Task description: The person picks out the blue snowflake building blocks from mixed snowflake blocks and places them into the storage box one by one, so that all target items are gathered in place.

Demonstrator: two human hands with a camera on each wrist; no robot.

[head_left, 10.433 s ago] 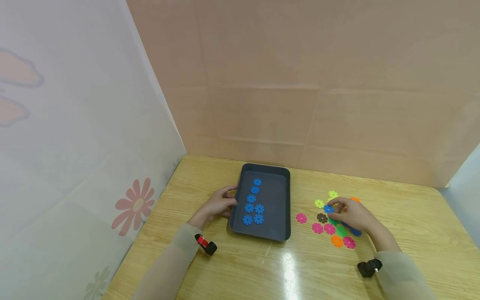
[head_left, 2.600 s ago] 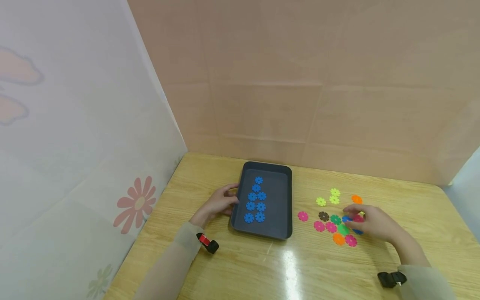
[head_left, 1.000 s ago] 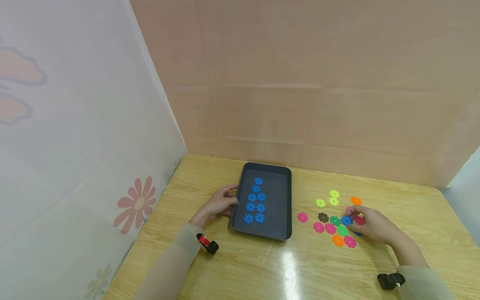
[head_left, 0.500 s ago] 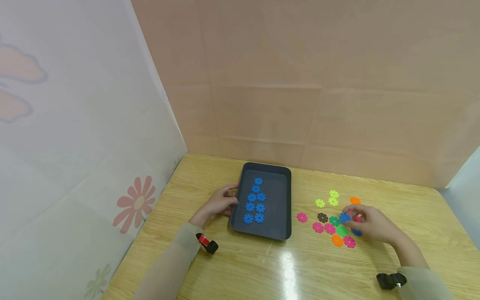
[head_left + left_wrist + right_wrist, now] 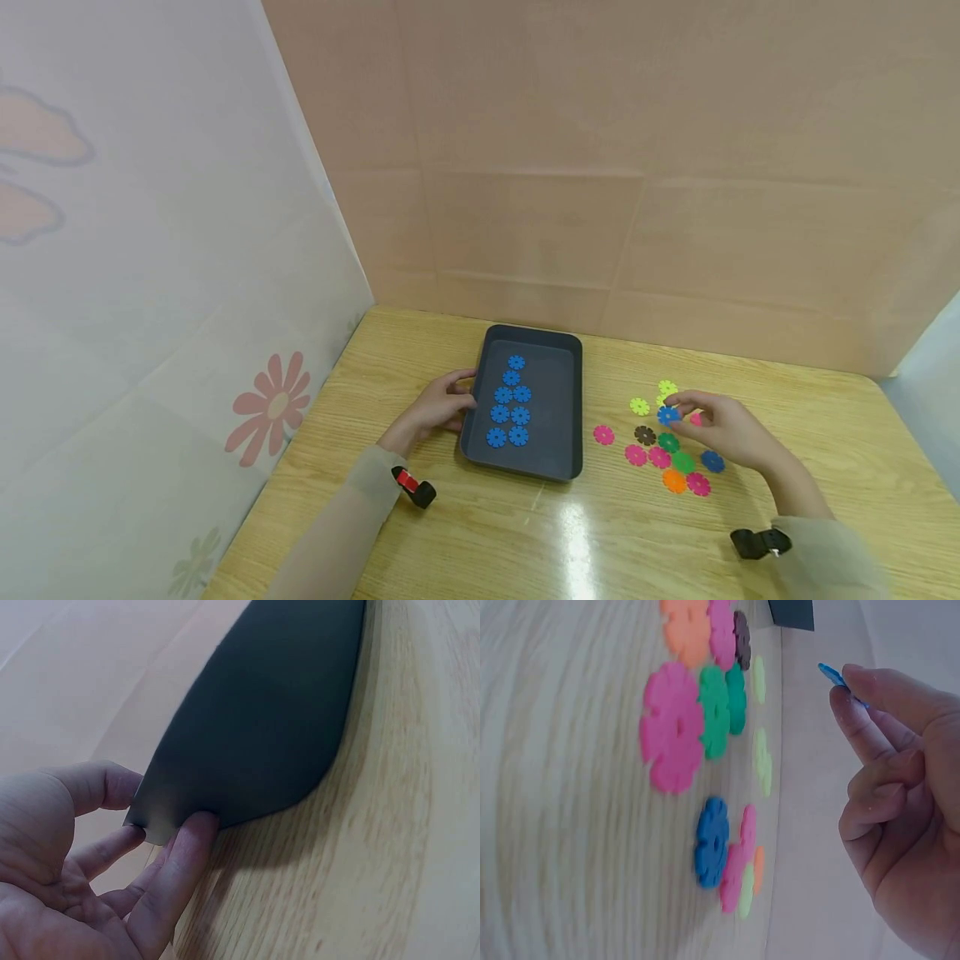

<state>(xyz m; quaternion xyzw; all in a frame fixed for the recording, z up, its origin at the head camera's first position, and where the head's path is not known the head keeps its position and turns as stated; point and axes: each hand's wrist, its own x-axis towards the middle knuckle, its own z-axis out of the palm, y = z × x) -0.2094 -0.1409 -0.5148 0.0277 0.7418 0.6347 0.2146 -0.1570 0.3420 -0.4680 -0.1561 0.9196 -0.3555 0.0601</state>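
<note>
My left hand (image 5: 438, 404) grips the left wall of a dark grey tray (image 5: 550, 450); in the left wrist view the thumb and fingers sit at the rim and outer side of that tray (image 5: 262, 712). Inside it lie several blue notched discs (image 5: 500, 413), in two columns toward the left. My right hand (image 5: 723, 425) pinches another blue disc (image 5: 667, 416) between thumb and index finger. The right wrist view has this disc (image 5: 829, 673) edge-on, raised off the table. Below the right hand, one more blue disc (image 5: 712, 462) rests on the wood.
Loose discs are scattered right of the tray: pink (image 5: 636, 455), orange (image 5: 674, 481), green (image 5: 683, 462), brown (image 5: 645, 435) and yellow (image 5: 639, 406). The wooden table (image 5: 480, 542) meets a beige covered wall (image 5: 525, 250) at the back and a flowered white one (image 5: 187, 292) at left.
Since the oldest frame, one blue disc has joined those in the tray. Over the last second the right hand has lifted a blue disc and carried it left and away from me. The left hand stays put.
</note>
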